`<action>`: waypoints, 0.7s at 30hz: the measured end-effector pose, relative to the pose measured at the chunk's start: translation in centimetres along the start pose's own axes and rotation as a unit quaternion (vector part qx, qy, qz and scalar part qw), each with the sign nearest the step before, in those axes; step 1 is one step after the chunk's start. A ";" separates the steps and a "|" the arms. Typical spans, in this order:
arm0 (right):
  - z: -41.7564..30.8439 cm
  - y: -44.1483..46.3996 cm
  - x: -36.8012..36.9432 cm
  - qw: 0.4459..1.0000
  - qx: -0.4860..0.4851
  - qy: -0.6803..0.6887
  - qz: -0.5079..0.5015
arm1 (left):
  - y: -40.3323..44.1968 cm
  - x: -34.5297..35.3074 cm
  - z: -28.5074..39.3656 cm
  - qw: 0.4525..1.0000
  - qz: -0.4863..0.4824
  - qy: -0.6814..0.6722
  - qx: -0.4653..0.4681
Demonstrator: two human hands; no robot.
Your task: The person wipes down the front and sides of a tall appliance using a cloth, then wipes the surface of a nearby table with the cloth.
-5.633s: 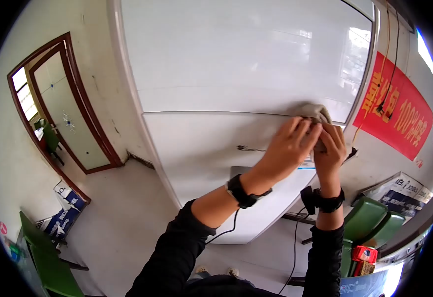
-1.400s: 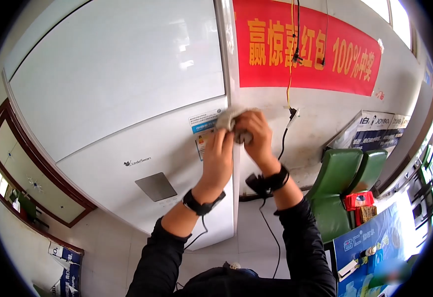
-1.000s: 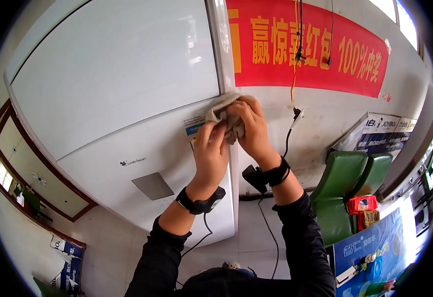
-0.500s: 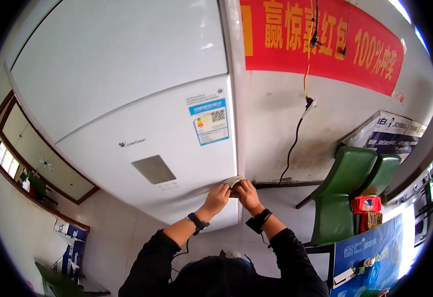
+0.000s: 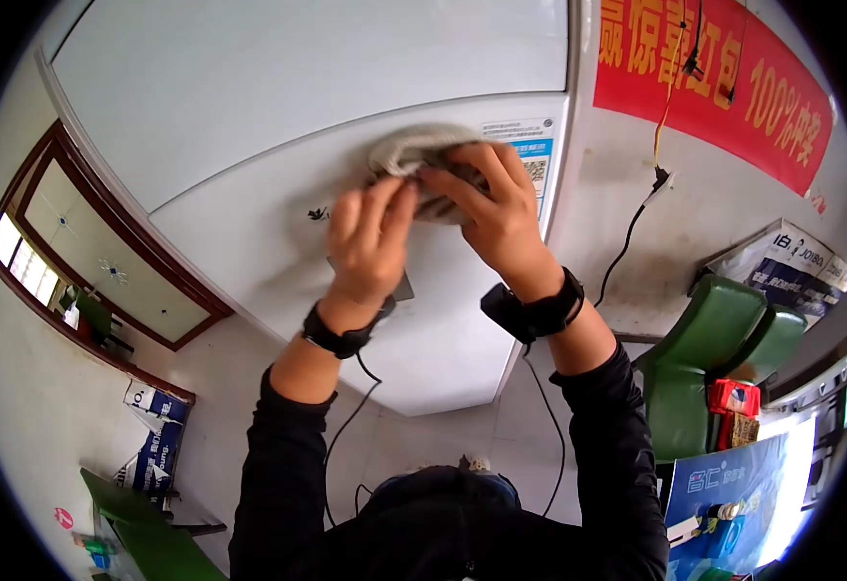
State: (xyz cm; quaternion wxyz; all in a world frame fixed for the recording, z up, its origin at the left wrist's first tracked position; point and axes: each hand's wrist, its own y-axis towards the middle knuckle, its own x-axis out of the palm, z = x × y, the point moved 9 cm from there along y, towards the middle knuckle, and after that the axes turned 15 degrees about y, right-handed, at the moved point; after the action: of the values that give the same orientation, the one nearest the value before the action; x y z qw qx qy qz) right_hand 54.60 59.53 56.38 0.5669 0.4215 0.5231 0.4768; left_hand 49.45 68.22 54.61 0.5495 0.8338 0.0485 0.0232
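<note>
A crumpled greyish cloth (image 5: 406, 153) is bunched in front of a tall white appliance (image 5: 278, 145) that looks like a refrigerator. My right hand (image 5: 509, 208) grips the cloth's right side, fingers bent over it. The fingers of my left hand (image 5: 370, 237) are pinched together at the cloth's lower left edge. A blue and white energy label (image 5: 537, 160) on the door is partly covered by my right hand. Behind my left hand, the logo and a grey display panel (image 5: 402, 289) are mostly hidden. Both wrists wear black bands with cables.
To the right, a black cable (image 5: 627, 247) hangs down the wall under a red banner (image 5: 724, 92). Green chairs (image 5: 685, 416) and a blue table (image 5: 704, 479) with small items stand there. At left are a framed mirror (image 5: 104, 261), a cardboard box (image 5: 157, 445) and another green chair (image 5: 143, 537).
Both hands and the cloth have risen from the appliance's lower right edge to beside the label on its door. The camera view has shifted too.
</note>
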 end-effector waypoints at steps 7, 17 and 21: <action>-1.8 -7.5 6.3 0.991 0.104 0.053 -0.068 | -8.3 -0.6 -2.0 0.990 -0.120 -0.074 -0.009; -5.4 -10.9 12.9 0.983 0.019 0.042 -0.176 | -15.6 -2.8 -4.6 0.974 -0.189 -0.110 0.056; -5.9 0.8 12.4 0.993 -0.054 0.024 -0.104 | -6.9 -4.7 -10.7 0.998 -0.060 -0.016 0.006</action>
State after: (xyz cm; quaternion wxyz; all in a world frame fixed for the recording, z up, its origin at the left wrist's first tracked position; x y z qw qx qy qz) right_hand 48.67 71.74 54.20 0.6223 0.3222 0.5512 0.4528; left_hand 43.45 80.23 52.58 0.5457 0.8328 0.0902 -0.0232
